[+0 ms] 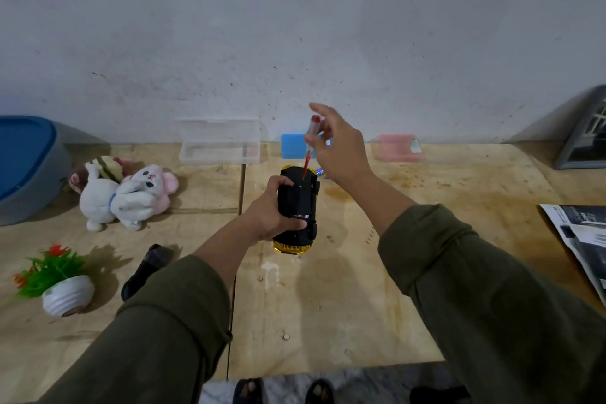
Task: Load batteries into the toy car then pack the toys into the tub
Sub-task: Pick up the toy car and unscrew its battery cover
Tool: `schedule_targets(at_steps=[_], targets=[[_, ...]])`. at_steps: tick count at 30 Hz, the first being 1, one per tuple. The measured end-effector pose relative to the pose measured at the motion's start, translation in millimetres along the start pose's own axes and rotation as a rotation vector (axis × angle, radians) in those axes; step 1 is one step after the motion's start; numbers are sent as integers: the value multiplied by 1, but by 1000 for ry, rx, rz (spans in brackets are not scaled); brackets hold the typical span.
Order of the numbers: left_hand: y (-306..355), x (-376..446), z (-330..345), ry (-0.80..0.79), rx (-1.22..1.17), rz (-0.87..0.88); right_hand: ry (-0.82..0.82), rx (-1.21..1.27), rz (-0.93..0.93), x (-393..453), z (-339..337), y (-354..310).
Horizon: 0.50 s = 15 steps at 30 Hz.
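Observation:
The toy car (299, 203) lies upside down on the wooden table, its black underside up and its gold body showing at the near end. My left hand (273, 210) grips its left side. Above it, my right hand (337, 147) pinches a red screwdriver (310, 149) whose tip points down onto the far end of the underside. A battery (320, 171) peeks out just behind the car. The grey tub with a blue lid (26, 167) stands at the far left. Plush toys (124, 197), a white and pink rabbit and a brown one, lie next to the tub.
A clear plastic case (219, 141), a blue card (293, 146) and a pink case (398, 147) lean along the wall. A small potted plant (60, 282) and a black object (147, 269) lie near left. Newspaper (580, 239) sits at the right edge.

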State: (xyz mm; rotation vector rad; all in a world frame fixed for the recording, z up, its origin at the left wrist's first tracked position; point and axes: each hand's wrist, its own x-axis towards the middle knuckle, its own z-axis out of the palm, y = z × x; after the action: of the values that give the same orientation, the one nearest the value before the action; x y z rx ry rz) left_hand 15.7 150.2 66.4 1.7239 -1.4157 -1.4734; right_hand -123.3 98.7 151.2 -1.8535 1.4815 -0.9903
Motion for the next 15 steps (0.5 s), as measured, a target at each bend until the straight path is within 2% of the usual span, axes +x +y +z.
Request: schedule_targets(at_steps=[3, 8, 11, 15], targets=[[-5, -1, -2, 31, -12, 14, 44, -20, 77, 2, -1, 11], [-17, -7, -3, 112, -32, 73, -221, -349, 292, -53, 9, 78], [-30, -10, 2, 146, -36, 67, -303, -445, 416, -101, 28, 121], [-47, -16, 16, 152, -51, 49, -359, -581, 381, -130, 42, 150]])
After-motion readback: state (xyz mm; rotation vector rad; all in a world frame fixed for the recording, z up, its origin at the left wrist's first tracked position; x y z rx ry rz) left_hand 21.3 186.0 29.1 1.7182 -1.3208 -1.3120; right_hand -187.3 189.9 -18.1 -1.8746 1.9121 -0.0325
